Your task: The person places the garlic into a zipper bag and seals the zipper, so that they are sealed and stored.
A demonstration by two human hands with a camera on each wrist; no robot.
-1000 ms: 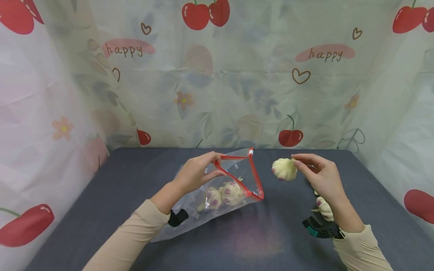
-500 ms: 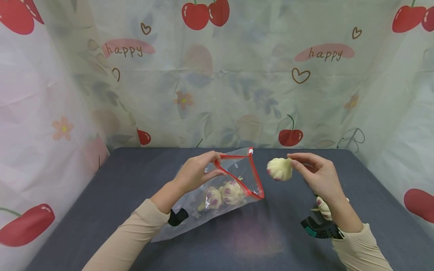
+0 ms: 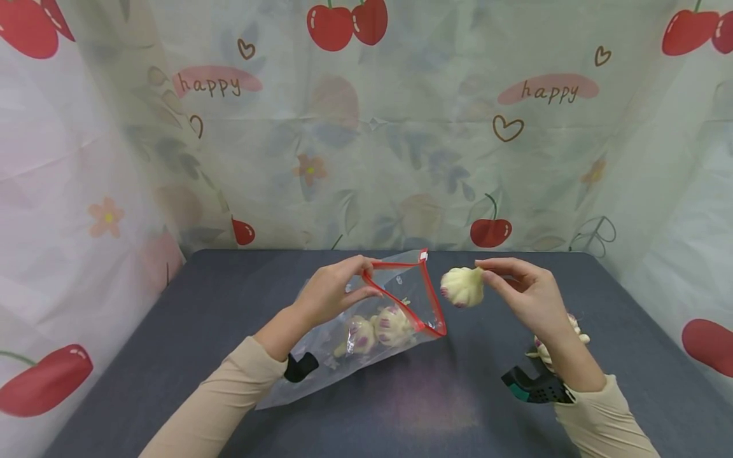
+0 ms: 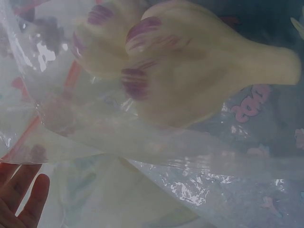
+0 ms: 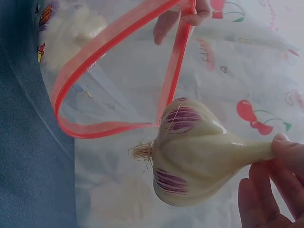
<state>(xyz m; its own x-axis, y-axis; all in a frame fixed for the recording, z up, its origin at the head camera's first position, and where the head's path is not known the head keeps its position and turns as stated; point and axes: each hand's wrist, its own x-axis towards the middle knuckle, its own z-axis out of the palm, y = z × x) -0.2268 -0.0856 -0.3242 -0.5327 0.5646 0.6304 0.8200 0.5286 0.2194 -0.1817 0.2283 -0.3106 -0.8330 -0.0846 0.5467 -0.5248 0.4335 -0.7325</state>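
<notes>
My left hand pinches the red-edged mouth of a clear zip bag, holding it spread wide toward the right. Inside the bag lie garlic bulbs, pale with purple streaks; the left wrist view shows two of them through the plastic. My right hand pinches a garlic bulb by its stem, in the air just right of the bag's opening and apart from it. In the right wrist view this bulb has its root end facing the red rim.
More garlic lies on the dark table at the right, partly hidden behind my right wrist. A patterned curtain encloses the back and both sides. Each wrist wears a dark strap.
My right hand has carried the garlic bulb a short way left, closer to the bag's mouth. The left hand and the bag have stayed put.
</notes>
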